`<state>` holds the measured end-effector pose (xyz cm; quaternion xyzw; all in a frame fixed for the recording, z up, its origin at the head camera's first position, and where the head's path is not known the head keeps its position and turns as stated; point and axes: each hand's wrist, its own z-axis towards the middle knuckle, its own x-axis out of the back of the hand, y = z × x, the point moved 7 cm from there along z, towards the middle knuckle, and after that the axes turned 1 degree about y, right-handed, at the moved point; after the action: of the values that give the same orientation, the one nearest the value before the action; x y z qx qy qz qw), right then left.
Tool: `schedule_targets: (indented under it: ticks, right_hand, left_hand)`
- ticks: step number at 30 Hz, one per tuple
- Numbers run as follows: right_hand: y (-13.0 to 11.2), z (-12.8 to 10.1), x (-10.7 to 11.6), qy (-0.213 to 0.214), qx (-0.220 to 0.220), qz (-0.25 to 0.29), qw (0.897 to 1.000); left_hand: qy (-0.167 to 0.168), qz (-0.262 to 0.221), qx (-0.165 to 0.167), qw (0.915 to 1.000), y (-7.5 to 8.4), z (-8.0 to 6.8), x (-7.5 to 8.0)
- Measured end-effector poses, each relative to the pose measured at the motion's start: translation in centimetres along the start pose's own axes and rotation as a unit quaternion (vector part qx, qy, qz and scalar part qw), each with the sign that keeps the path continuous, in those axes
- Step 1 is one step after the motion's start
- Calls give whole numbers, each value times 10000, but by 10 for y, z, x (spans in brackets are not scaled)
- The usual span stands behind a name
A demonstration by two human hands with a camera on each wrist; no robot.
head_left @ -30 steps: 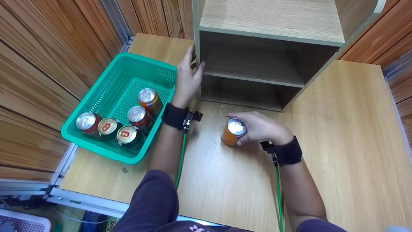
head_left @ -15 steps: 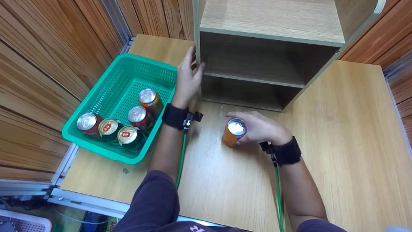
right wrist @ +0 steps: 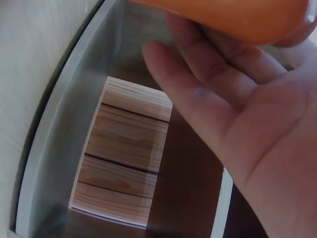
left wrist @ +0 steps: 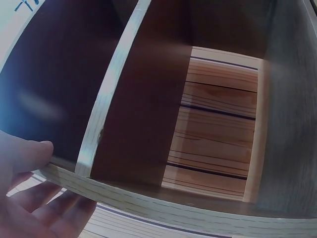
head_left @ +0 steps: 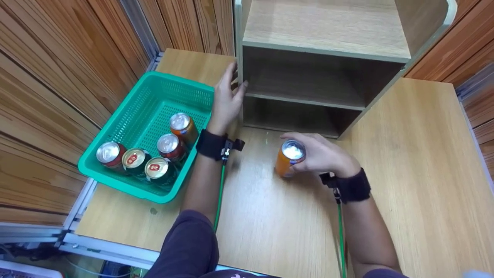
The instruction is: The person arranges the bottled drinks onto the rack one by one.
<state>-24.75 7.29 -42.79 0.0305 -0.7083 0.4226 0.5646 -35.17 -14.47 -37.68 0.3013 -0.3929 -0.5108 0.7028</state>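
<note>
My right hand (head_left: 324, 154) holds an orange drink can (head_left: 284, 164), silver top up, in front of the wooden shelf unit (head_left: 328, 50). In the right wrist view the can's orange side (right wrist: 233, 17) crosses the top, above my curled fingers; whether its base touches the table is unclear. My left hand (head_left: 227, 102) grips the unit's left side panel (head_left: 239, 38). The left wrist view has the thumb (left wrist: 29, 153) on the panel's inner side and the other fingers outside it.
Left of my left arm stands a green plastic basket (head_left: 127, 189) with several upright cans. Among them are an orange can (head_left: 188, 133), red cans and gold-topped dark green cans (head_left: 134, 159). The unit's middle board (head_left: 308, 101) divides two compartments. Green cables (head_left: 342, 235) trail from both wristbands.
The orange can and my right hand have shifted slightly right and toward the shelf unit. The head view has tilted a little. My left hand keeps its place on the panel.
</note>
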Motion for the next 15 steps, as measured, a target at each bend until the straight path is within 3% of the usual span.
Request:
schedule_targets:
  ticks: [4, 9, 11, 15]
  right_hand:
    - [-3, -5, 19, 183, 209, -315, 9991]
    - [-16, -13, 60, 534, 688, -801, 9930]
    - [-21, -17, 78, 658, 787, -972, 9900]
    - [-31, -27, 116, 767, 584, -1325, 9865]
  left_hand:
    - [-38, -102, 129, 9999, -1, -1, 0]
    - [-44, -48, 272, 9996, 25, -4, 7]
    - [-52, -50, 265, 9996, 24, -2, 6]
    - [-57, -107, 229, 9997, 6, 6, -3]
